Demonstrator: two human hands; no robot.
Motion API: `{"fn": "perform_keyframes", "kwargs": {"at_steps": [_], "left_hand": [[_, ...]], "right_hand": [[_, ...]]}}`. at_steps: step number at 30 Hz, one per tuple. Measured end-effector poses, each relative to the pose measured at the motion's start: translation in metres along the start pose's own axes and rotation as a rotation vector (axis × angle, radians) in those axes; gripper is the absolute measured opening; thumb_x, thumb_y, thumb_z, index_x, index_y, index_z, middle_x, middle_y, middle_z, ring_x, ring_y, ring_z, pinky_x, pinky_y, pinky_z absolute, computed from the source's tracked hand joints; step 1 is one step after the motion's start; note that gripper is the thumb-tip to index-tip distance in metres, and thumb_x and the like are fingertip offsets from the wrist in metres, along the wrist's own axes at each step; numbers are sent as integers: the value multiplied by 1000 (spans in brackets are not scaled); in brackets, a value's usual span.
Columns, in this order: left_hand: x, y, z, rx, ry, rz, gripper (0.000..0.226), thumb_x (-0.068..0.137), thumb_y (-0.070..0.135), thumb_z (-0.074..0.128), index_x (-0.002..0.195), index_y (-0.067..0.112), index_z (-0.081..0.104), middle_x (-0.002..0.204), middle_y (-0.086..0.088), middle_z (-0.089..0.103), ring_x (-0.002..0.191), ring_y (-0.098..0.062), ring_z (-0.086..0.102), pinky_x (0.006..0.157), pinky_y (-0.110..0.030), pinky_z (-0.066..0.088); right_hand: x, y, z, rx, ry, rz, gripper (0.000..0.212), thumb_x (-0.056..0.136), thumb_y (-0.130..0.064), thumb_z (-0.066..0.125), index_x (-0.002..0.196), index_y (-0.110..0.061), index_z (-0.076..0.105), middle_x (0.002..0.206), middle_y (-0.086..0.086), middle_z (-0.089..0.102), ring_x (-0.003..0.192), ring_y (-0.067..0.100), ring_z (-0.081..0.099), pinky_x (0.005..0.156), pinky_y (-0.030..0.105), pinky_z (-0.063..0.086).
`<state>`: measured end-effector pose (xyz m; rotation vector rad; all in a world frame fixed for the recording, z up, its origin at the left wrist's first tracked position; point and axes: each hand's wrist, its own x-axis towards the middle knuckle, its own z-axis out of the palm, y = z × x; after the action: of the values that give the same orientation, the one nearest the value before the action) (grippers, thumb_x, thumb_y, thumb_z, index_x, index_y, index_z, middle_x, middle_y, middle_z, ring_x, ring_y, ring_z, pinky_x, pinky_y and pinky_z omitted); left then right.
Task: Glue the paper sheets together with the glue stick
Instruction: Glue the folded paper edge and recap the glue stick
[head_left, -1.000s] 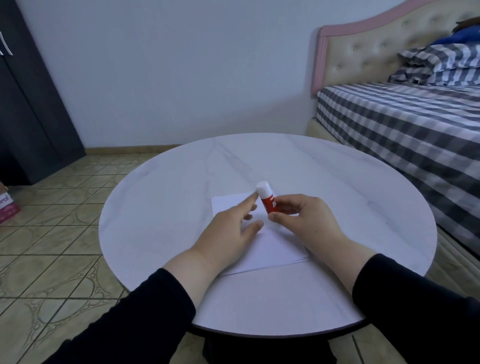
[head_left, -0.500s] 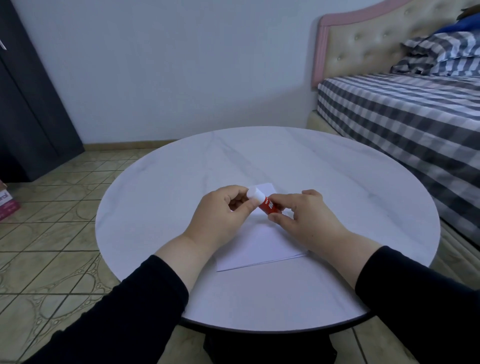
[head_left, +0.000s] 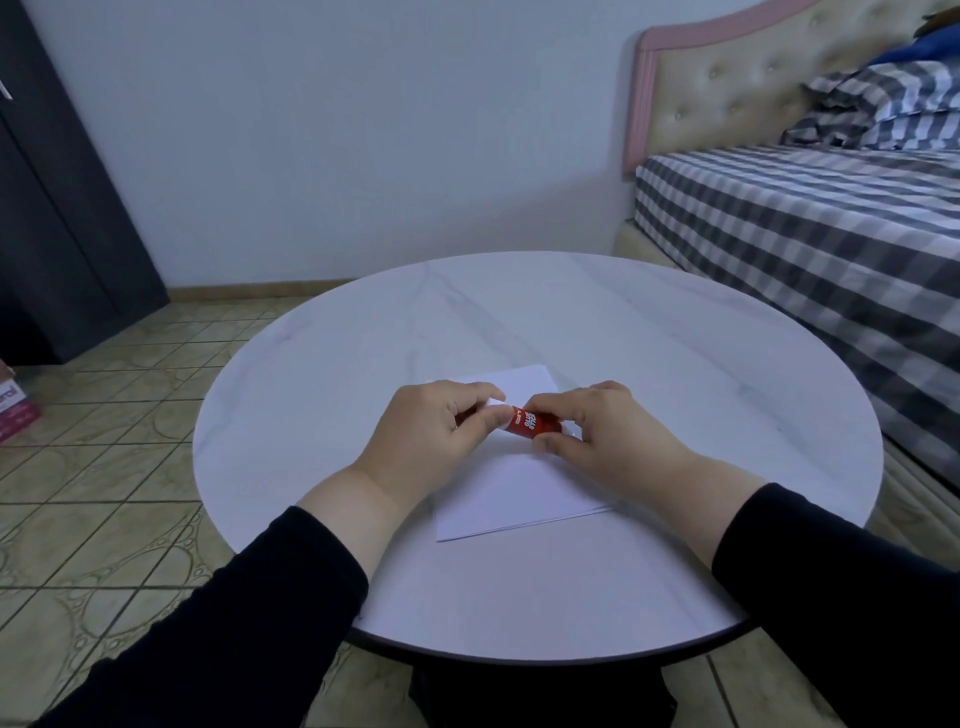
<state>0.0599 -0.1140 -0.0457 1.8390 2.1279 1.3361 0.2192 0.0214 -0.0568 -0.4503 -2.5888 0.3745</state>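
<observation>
Above the paper sheets (head_left: 519, 493) on the round table (head_left: 675, 374), the red glue stick (head_left: 535, 422) is pinched sideways by the right hand (head_left: 608, 431), its white cap (head_left: 496, 413) gripped by the left hand (head_left: 431, 431)

Checked bed (head_left: 810, 228), tiled floor (head_left: 104, 415)

A round white marble-look table (head_left: 649, 364) — a stack of paper sheets (head_left: 519, 499) lies on it.
</observation>
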Motion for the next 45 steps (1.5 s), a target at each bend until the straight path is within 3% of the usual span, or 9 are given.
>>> {"fn": "perform_keyframes", "kwargs": {"at_steps": [6,15,20,25,31,35,40,43,45], "left_hand": [[0,-3,-3,59,-79,13,11,92,30,64,97,21,70,68,5,54,68,-8,51,61,-15,38],[3,3,4,13,-39,-274,32,96,42,53,82,15,64,73,-12,64,68,-25,64,68,-36,47],[5,10,-4,-101,-80,-301,23,95,35,57,84,16,65,70,4,67,67,-9,68,68,-26,50],[3,10,-15,-235,-67,-186,12,88,36,65,93,27,69,69,11,59,84,-30,65,85,-47,50],[2,13,-10,-123,-13,-223,18,93,32,61,91,15,67,83,-3,70,70,-6,69,74,-27,51],[3,17,2,-82,-5,-280,22,94,35,59,88,15,66,79,-4,69,67,-6,68,75,-32,51],[10,23,18,-89,-31,-272,21,97,39,53,105,22,62,86,9,64,80,-13,59,68,-23,43],[11,11,26,188,-179,-261,56,93,49,53,140,22,41,129,7,52,122,-12,44,98,-26,38],[10,2,30,381,-247,-247,63,91,54,53,143,20,39,144,5,42,135,-17,33,110,-35,31]], "right_hand": [[1,-3,1,-2,-6,16,10,95,-26,54,100,-28,62,71,-13,55,73,14,44,82,27,33],[-2,-8,14,-185,176,-72,11,89,-21,55,93,-17,65,69,-5,61,73,22,55,76,28,18],[-2,-12,1,-139,159,-58,13,90,-25,57,99,-22,65,76,-11,61,73,11,48,95,36,26],[6,-23,-19,-63,52,24,33,96,-35,54,128,-30,56,106,-10,67,93,9,52,107,30,10],[4,-23,-13,-273,77,-13,19,97,-35,51,96,-21,64,70,0,58,75,21,53,94,29,19],[0,-13,-1,-434,183,-56,9,80,-26,72,79,-19,67,52,-6,50,54,21,55,90,38,20],[3,-3,-12,-389,295,62,12,76,-24,76,84,-27,68,64,-9,62,78,20,60,85,37,19],[7,8,-26,-83,269,313,10,86,-30,65,95,-32,68,84,-9,68,92,16,57,90,35,30],[11,19,-30,211,290,446,15,84,-27,69,99,-30,69,91,-10,70,92,13,61,84,29,43]]}}
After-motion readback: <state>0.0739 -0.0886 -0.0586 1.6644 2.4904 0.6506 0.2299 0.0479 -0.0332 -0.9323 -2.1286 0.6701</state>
